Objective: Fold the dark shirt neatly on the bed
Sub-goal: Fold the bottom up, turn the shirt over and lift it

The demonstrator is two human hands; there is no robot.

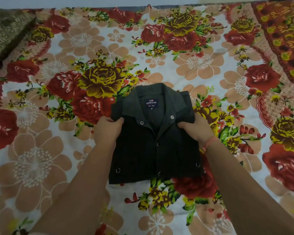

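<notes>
The dark shirt lies folded into a compact rectangle in the middle of the bed, collar away from me, front side up. A blue label shows inside the collar, and metal snap buttons run down the front. My left hand grips the shirt's left edge just below the collar, thumb on top. At the right shoulder, my right hand pinches the fabric the same way. A thin pink thread circles my right wrist.
The bed is covered by a floral sheet with red, yellow and peach flowers. A brown patterned cloth lies at the far left corner. An orange patterned cloth lies at the far right.
</notes>
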